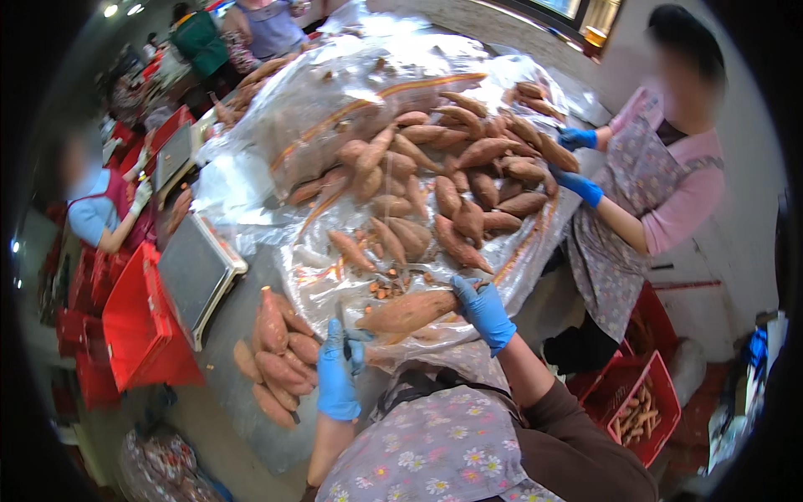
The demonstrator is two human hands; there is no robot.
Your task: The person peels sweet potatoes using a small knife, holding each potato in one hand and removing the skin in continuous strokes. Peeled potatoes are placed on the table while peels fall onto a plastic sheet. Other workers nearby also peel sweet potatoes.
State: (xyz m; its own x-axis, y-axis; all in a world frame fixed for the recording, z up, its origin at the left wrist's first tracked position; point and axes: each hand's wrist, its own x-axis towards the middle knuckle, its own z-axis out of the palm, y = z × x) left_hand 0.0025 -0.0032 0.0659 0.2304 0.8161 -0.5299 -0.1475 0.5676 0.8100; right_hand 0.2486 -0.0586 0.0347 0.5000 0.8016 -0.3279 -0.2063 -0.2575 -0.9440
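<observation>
My right hand [484, 312], in a blue glove, grips one end of a large sweet potato [408, 312] over the near edge of the plastic sheeting. My left hand [339, 370], also blue-gloved, is closed around the dark handle of a small knife [340, 314], whose blade points up, left of the sweet potato's tip. Cut root ends [382, 290] lie just beyond on the clear plastic sack [313, 251]. A big heap of sweet potatoes [470, 216] covers the sack further off. Left of my left hand sits a smaller pile of sweet potatoes [282, 364] on the metal table [251, 433].
A flat scale [197, 276] and a red crate [141, 326] stand at the left. Across the right side, a co-worker's blue-gloved hands [580, 185] touch the heap. A red crate [668, 401] with small roots is at lower right. Another co-worker [113, 213] stands at far left.
</observation>
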